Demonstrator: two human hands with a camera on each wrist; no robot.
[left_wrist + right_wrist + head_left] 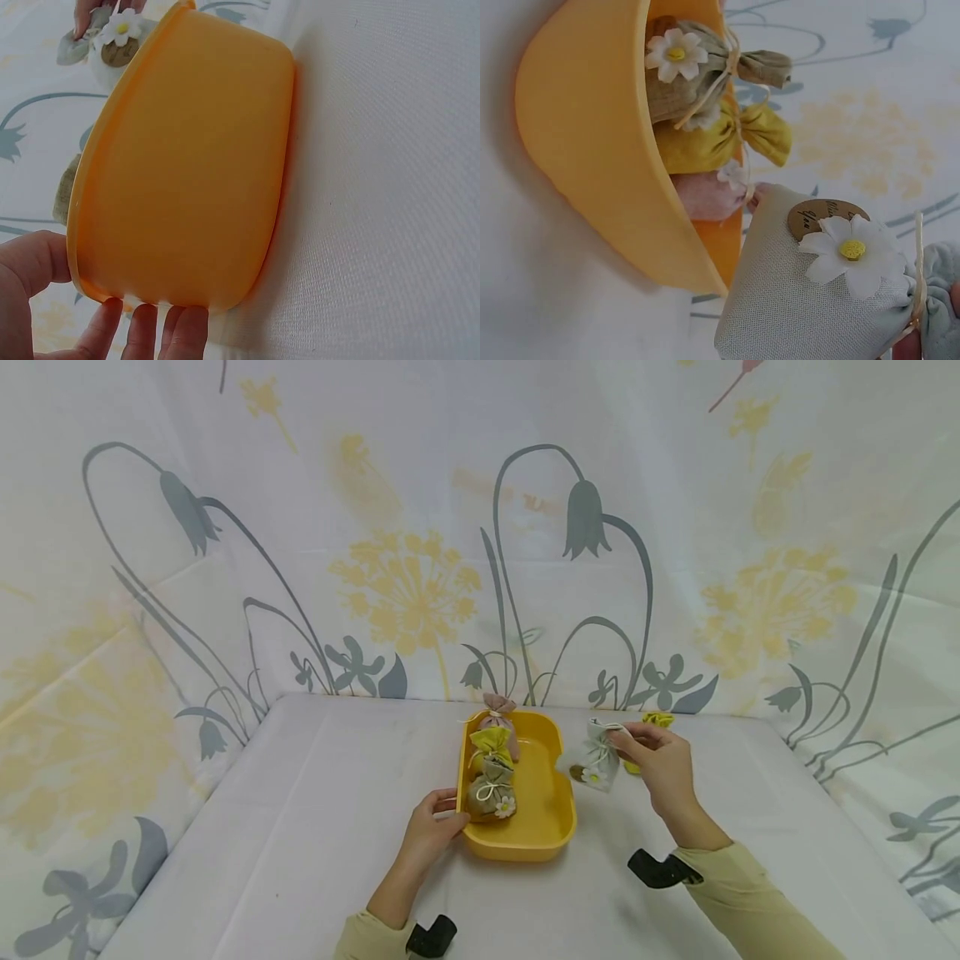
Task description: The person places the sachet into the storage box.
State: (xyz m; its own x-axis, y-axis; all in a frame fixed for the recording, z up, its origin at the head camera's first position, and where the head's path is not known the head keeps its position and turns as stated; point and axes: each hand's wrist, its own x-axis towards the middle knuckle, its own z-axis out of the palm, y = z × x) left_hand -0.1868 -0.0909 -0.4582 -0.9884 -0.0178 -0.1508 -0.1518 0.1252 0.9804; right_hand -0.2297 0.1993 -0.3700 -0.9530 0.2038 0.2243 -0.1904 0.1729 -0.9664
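Note:
My left hand grips the near left rim of a yellow plastic bin, thumb at the rim and fingers along the outer wall. Between thumb and fingers, my right hand pinches the gathered neck of a pale grey-green drawstring pouch. This pouch hangs at the bin's right rim and carries a white flower and a round brown tag. Inside the bin, along its left side, stand a pink pouch, a yellow-green pouch and an olive-grey pouch, all tied at the neck.
Behind my right hand, another yellow-green pouch shows on the table, partly hidden. A white cloth covers the table. Beyond its far edge rises a flower-printed curtain.

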